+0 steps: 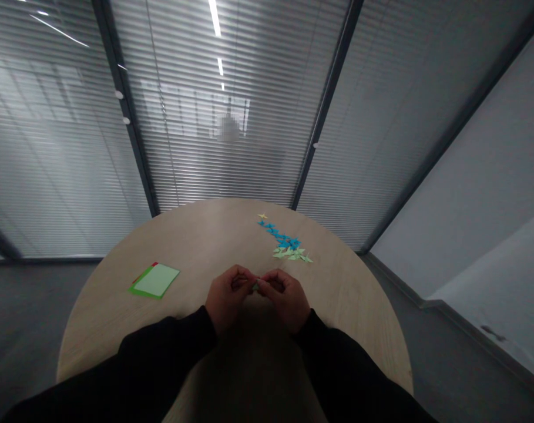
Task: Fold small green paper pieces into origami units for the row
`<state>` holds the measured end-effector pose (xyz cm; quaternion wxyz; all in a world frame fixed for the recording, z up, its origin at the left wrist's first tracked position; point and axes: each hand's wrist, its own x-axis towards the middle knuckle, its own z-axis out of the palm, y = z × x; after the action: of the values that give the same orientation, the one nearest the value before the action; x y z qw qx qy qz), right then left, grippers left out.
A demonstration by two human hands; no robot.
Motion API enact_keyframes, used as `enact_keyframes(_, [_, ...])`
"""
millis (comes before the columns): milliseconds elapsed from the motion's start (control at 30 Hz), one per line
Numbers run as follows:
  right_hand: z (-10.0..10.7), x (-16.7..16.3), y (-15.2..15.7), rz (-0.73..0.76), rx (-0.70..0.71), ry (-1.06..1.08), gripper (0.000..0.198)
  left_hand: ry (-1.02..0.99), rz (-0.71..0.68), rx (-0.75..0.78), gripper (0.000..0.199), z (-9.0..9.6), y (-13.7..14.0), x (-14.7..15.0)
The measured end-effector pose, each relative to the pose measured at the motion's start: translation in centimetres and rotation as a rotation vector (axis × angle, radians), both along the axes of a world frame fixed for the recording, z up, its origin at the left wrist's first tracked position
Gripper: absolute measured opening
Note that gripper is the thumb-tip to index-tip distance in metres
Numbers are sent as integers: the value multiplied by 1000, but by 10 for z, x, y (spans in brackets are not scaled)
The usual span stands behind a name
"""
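Note:
Near the middle of the table, my left hand (231, 294) and my right hand (286, 296) meet with thumbs and fingertips pinched together. Between them is a small piece of folded paper (255, 287), pale in colour and mostly covered by the fingers. Beyond my right hand lie several small folded paper figures with pointed tips: a pale green group (292, 254), a blue row (281, 236) and one yellow figure (262, 217) at the far end. To the left of my left hand sits a stack of paper sheets (156, 280), pale green on top, with brighter green and red edges below.
The round wooden table (196, 235) reaches close to a glass partition with blinds (231, 170). A white wall (478, 194) stands on the right. Grey floor (24, 329) shows beside the table's curved edge.

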<state>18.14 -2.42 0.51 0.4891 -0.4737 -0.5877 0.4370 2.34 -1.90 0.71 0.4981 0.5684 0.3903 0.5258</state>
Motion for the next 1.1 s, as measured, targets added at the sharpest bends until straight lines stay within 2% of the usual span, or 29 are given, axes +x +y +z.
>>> enact_keyframes(200, [3,-1,-1,2,8,-87,28,-2,23,-23,18,-4,3,-1])
enact_keyframes(433, [5,5,-2,-47,126,-165,23,119,19,17,23,0,2,-5])
enact_keyframes(567, [6,10,0,-52,112,-170,27,171,-61,-9,29,3,1,-8])
enact_keyframes(733, [8,13,1,1,52,-155,30,212,-132,-23,25,3,-1,-9])
enact_keyframes(833, [5,12,2,48,16,-131,32,174,-85,-72,26,1,2,-8])
enact_keyframes(900, [3,11,2,67,13,-110,37,94,-52,-133,29,-1,4,-7])
enact_keyframes(967, [1,11,3,73,18,-111,35,9,-58,-178,33,-2,5,-7])
enact_keyframes(1100, [0,10,2,76,-7,-67,31,7,-78,-160,32,-2,5,-6])
